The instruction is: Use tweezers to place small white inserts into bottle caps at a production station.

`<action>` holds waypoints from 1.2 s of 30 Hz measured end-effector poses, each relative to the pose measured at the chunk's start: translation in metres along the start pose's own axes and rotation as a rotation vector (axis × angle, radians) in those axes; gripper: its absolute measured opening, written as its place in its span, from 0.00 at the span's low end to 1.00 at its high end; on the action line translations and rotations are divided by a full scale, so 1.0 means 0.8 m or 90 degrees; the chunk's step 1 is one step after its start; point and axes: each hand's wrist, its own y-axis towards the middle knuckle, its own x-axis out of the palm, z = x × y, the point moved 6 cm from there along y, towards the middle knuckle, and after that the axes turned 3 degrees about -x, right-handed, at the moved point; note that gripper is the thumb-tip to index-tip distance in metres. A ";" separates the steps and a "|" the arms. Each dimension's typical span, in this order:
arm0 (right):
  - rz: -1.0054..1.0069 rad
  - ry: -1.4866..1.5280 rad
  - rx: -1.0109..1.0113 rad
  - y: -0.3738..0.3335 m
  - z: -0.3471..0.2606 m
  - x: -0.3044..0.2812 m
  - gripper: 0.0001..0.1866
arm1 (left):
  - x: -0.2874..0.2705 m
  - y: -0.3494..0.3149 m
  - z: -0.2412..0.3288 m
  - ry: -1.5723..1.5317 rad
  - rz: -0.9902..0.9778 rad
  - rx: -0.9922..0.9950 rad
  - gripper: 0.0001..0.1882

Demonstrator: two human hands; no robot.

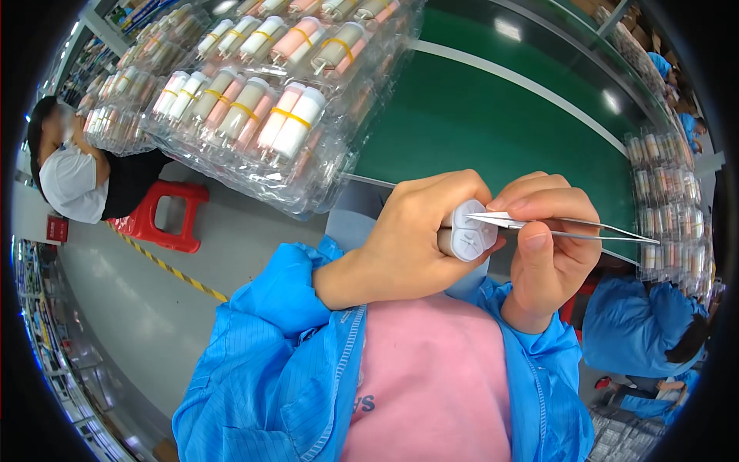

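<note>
My left hand (419, 231) is wrapped round a pair of cylinders (468, 244) held side by side, their white round end caps turned up toward me. Between the thumb and fingers of my right hand (550, 231) is a pair of metal tweezers (585, 227). The tweezers' tips reach the end cap farther from me; whether they grip anything there is too small to tell. Most of the cylinders' length is hidden by my left hand.
Stacked clear plastic trays (308, 165) at the upper left hold paired white, pink and grey cylinders with yellow bands. A green work surface (493, 108) lies ahead, with more stacked trays (666, 192) at right. A red stool (173, 215) and several people are nearby.
</note>
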 end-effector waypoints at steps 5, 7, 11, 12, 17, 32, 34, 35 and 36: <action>0.011 -0.004 -0.001 -0.003 0.000 -0.002 0.06 | 0.003 0.000 -0.001 -0.002 -0.003 0.007 0.12; 0.007 -0.008 0.000 -0.003 0.000 -0.001 0.06 | 0.002 0.000 -0.001 0.002 -0.003 0.007 0.12; 0.010 -0.004 -0.003 -0.004 0.001 -0.001 0.06 | 0.002 -0.002 -0.003 -0.001 -0.011 -0.005 0.13; 0.010 -0.002 -0.004 -0.005 0.001 -0.001 0.06 | 0.002 -0.002 -0.004 -0.002 -0.013 -0.006 0.13; 0.006 0.001 -0.004 -0.007 0.003 -0.001 0.06 | 0.003 -0.003 -0.005 -0.011 -0.020 -0.012 0.12; 0.016 -0.006 -0.008 -0.009 0.001 0.000 0.08 | -0.001 -0.002 0.000 0.009 -0.027 0.025 0.12; 0.016 -0.008 -0.009 -0.008 0.001 0.001 0.07 | 0.000 -0.003 -0.001 0.007 -0.029 0.022 0.12; 0.019 -0.005 -0.004 -0.009 0.001 0.000 0.07 | 0.000 -0.003 -0.001 0.007 -0.030 0.021 0.12; 0.022 -0.001 0.002 -0.009 0.001 0.000 0.07 | 0.001 -0.003 -0.001 0.008 -0.031 0.020 0.11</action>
